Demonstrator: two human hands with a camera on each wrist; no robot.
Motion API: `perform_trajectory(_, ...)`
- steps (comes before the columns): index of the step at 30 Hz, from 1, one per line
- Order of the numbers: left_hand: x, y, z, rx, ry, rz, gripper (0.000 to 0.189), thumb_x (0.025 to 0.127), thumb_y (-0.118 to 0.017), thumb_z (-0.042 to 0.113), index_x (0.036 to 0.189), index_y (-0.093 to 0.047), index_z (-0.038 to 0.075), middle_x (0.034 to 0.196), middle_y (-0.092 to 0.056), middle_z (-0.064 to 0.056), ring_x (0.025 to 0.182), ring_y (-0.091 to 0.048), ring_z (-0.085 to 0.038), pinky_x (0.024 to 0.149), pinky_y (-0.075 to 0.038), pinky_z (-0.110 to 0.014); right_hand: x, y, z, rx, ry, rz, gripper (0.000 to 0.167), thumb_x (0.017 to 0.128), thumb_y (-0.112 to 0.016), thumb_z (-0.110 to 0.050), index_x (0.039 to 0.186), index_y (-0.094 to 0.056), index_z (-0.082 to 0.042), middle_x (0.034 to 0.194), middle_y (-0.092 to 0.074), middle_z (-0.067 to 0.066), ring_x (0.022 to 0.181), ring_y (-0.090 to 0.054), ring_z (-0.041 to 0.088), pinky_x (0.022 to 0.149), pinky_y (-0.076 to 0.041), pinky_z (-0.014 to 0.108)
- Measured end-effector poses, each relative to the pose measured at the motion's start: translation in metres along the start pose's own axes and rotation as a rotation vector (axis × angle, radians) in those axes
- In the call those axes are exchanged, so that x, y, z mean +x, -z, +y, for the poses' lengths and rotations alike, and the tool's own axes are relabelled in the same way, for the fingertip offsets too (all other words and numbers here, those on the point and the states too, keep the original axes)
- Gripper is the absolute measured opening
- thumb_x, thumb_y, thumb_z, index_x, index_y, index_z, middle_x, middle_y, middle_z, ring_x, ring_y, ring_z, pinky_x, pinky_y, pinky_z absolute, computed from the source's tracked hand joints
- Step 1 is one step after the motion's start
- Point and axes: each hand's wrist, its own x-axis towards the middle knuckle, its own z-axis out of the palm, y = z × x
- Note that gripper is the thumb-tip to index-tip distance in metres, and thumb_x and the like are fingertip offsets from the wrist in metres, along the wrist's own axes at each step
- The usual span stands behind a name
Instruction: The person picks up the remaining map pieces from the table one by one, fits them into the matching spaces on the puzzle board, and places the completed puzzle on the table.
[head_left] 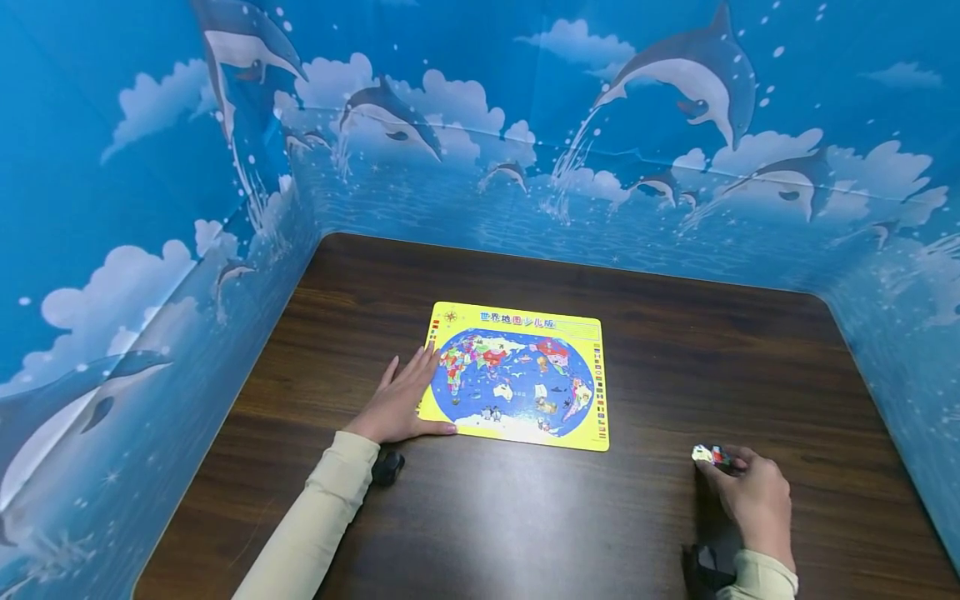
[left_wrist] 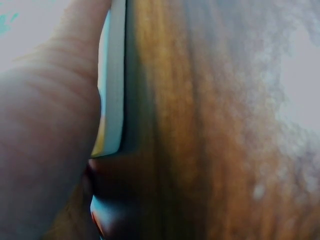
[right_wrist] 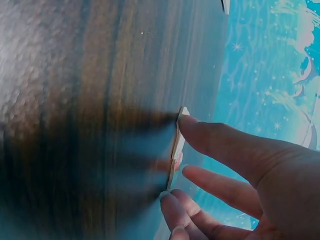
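Note:
A yellow-bordered world map puzzle board [head_left: 517, 377] lies flat on the dark wooden table. My left hand [head_left: 405, 400] rests at its left edge with the fingers straight, the thumb along the lower left corner. In the left wrist view that hand [left_wrist: 47, 120] covers most of the board, leaving a strip of its edge [left_wrist: 115, 80] showing. Well to the right of the board, my right hand [head_left: 757, 492] pinches a small, thin puzzle piece [head_left: 710, 454], printed white, red and other colours. The right wrist view has the piece [right_wrist: 179, 142] nearly edge-on between thumb and fingertips.
The dark wood tabletop [head_left: 652, 358] has rounded far corners and a bright glare near its front. A blue dolphin-print backdrop [head_left: 450, 183] stands along the back and both sides. Black wrist devices sit under the left wrist [head_left: 387, 468] and right wrist [head_left: 708, 562].

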Motion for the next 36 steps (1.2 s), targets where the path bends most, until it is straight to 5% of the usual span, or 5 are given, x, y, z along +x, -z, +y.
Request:
perform_trajectory(10, -0.001, 0.000, 0.000, 0.000, 0.005, -0.007, 0.128, 0.077, -0.080, 0.066, 0.167, -0.010, 0.008, 0.174, -0.001, -0.008, 0.160, 0.003, -0.028, 0.126, 0.004, -0.058, 0.002, -0.002, 0.006, 0.072, 0.027, 0.057, 0.035, 0.085, -0.084, -0.015, 0.109, -0.072, 0.008, 0.111, -0.071, 0.032, 0.102, -0.064, 0.052, 0.081, -0.047, 0.051)
perform_trajectory(17, -0.001, -0.001, -0.001, 0.001, -0.004, 0.007, 0.127, 0.076, -0.080, 0.066, 0.166, -0.012, 0.007, 0.174, -0.002, -0.009, 0.160, 0.002, -0.029, 0.126, 0.004, -0.060, 0.003, -0.004, 0.007, 0.055, 0.052, 0.059, 0.041, 0.088, -0.082, -0.017, 0.120, -0.070, 0.006, 0.114, -0.069, 0.033, 0.106, -0.061, 0.055, 0.086, -0.046, 0.061)
perform_trajectory(25, -0.001, 0.000, 0.000, -0.003, 0.000, -0.001, 0.127, 0.076, -0.080, 0.065, 0.166, -0.012, 0.007, 0.174, -0.002, -0.010, 0.160, 0.002, -0.029, 0.125, 0.004, -0.059, 0.001, -0.009, 0.005, 0.055, 0.130, 0.138, 0.025, 0.088, -0.081, -0.011, 0.105, -0.076, 0.007, 0.100, -0.073, 0.031, 0.094, -0.068, 0.051, 0.077, -0.046, 0.058)
perform_trajectory(31, 0.000, -0.001, -0.002, -0.004, -0.008, 0.006, 0.127, 0.077, -0.080, 0.066, 0.166, -0.012, 0.006, 0.174, -0.002, -0.010, 0.160, 0.002, -0.029, 0.126, 0.005, -0.059, 0.003, -0.011, 0.002, 0.065, 0.121, 0.069, 0.035, 0.091, -0.080, -0.012, 0.120, -0.072, 0.006, 0.120, -0.066, 0.035, 0.100, -0.066, 0.049, 0.083, -0.048, 0.061)
perform_trajectory(36, 0.000, -0.001, -0.003, -0.003, -0.013, 0.006, 0.127, 0.077, -0.079, 0.066, 0.166, -0.011, 0.006, 0.174, -0.001, -0.010, 0.160, 0.002, -0.029, 0.126, 0.005, -0.058, 0.004, -0.013, 0.000, 0.068, 0.119, 0.066, 0.028, 0.091, -0.079, -0.012, 0.113, -0.076, 0.006, 0.113, -0.071, 0.031, 0.095, -0.068, 0.044, 0.080, -0.049, 0.059)
